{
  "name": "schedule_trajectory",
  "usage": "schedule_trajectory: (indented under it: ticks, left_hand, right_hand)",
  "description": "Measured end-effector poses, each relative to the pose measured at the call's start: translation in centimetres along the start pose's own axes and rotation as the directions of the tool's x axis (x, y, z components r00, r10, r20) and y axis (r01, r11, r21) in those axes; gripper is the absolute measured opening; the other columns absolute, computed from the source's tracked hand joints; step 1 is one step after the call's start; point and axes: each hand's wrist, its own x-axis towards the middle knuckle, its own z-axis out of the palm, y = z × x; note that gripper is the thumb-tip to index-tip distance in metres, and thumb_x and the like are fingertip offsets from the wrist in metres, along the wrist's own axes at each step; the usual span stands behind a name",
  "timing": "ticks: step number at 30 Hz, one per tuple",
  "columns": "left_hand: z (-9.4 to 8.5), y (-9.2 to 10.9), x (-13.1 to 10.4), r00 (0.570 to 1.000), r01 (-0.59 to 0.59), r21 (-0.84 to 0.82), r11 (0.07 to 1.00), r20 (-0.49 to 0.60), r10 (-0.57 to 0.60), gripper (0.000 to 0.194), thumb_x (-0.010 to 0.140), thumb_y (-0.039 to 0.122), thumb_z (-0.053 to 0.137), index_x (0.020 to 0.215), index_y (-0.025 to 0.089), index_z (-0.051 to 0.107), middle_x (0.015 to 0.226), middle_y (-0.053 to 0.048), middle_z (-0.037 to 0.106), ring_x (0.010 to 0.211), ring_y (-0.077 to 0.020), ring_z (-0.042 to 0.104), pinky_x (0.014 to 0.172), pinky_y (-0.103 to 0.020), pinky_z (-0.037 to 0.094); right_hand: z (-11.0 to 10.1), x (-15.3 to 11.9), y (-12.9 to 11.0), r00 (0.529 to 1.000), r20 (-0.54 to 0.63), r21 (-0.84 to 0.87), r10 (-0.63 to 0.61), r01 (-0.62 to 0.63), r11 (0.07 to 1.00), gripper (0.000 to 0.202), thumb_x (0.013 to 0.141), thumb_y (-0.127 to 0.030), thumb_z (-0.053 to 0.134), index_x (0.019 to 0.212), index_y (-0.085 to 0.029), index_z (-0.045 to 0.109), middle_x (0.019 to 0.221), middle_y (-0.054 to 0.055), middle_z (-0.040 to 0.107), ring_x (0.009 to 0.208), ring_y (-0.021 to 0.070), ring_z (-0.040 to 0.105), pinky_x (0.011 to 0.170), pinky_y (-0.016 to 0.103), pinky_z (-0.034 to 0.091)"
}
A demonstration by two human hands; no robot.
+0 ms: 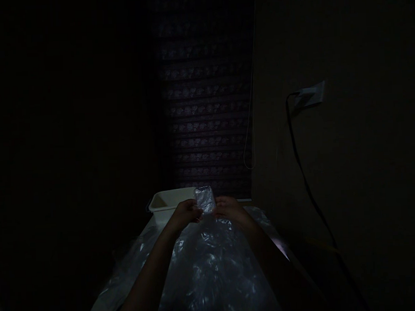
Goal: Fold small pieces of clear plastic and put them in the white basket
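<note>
A small, shiny, silvery rectangular packet is held up between my two hands, above the far part of the table. My left hand pinches its left edge, fingers closed. On the opposite edge, my right hand grips it with thumb and fingers. The packet looks wrapped in foil or clear film; the dim light hides which. Below both arms, crumpled clear plastic sheeting covers much of the table.
Behind my left hand stands a white plastic tub. A patterned blind hangs beyond the table, with a looped cord. On the right wall, a black cable runs down from a socket. The room is very dark.
</note>
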Motion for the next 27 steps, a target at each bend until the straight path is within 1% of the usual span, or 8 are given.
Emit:
schedule_trajectory:
  ticks: [4,9,12,15,22,27]
  left_hand:
    - [0.02,0.06,-0.09,0.999,0.01,-0.026,1.0,-0.033,-0.011,0.03,0.048,0.015,0.058,0.072,0.014,0.041,0.046,0.006,0.048,0.042,-0.0091,0.051,0.043,-0.022,0.04]
    - [0.01,0.14,-0.26,1.0,0.017,-0.06,0.998,-0.012,-0.018,0.031,0.046,0.01,0.058,0.071,0.014,0.04,0.047,0.007,0.047,0.043,-0.0093,0.051,0.045,-0.022,0.041]
    - [0.0,0.08,-0.31,0.999,0.029,-0.071,0.997,-0.016,-0.03,0.034,0.047,0.01,0.058,0.075,0.014,0.039,0.046,0.007,0.046,0.042,-0.0091,0.051,0.045,-0.023,0.041]
    - [-0.03,-0.02,-0.24,0.999,0.032,-0.081,0.996,0.004,-0.031,0.036,0.047,0.01,0.058,0.078,0.014,0.038,0.045,0.007,0.047,0.043,-0.0096,0.052,0.045,-0.023,0.041]
    - [-0.22,-0.02,-0.19,1.0,0.007,-0.098,0.995,-0.001,-0.007,0.038,0.047,0.008,0.057,0.079,0.014,0.037,0.044,0.007,0.049,0.042,-0.0092,0.051,0.045,-0.023,0.042]
    - [-0.23,0.31,-0.44,0.999,0.029,-0.094,0.995,-0.012,-0.03,0.037,0.048,0.008,0.057,0.079,0.013,0.037,0.044,0.007,0.049,0.042,-0.0095,0.052,0.047,-0.024,0.042]
  right_hand:
    - [-0.1,0.04,-0.02,1.0,-0.009,0.001,-0.01,0.01,1.0,0.016,0.048,-0.013,0.053,0.063,-0.014,0.051,0.05,-0.004,0.051,0.045,0.0063,0.048,0.048,0.02,0.038]
    - [-0.14,0.09,-0.02,0.999,-0.054,0.004,0.006,-0.005,1.0,0.019,0.046,-0.011,0.054,0.064,-0.014,0.05,0.049,-0.005,0.05,0.044,0.0061,0.047,0.047,0.02,0.038]
    - [-0.11,0.09,-0.17,0.997,-0.076,0.012,0.019,-0.018,1.0,0.019,0.047,-0.01,0.053,0.065,-0.014,0.049,0.051,-0.004,0.051,0.043,0.006,0.048,0.047,0.021,0.039]
    - [-0.07,0.08,-0.35,0.995,-0.095,0.025,0.037,-0.034,0.999,0.02,0.047,-0.009,0.053,0.066,-0.014,0.049,0.051,-0.005,0.05,0.043,0.0061,0.048,0.046,0.021,0.039]
    - [-0.02,0.38,0.03,0.995,-0.096,0.039,-0.015,0.019,0.999,0.024,0.046,-0.011,0.055,0.068,-0.014,0.049,0.051,-0.005,0.05,0.044,0.0063,0.048,0.047,0.021,0.039]
    - [0.05,0.45,0.08,0.995,-0.093,0.008,-0.019,0.02,1.0,0.022,0.045,-0.012,0.055,0.066,-0.014,0.049,0.049,-0.005,0.05,0.043,0.0062,0.048,0.047,0.021,0.039]
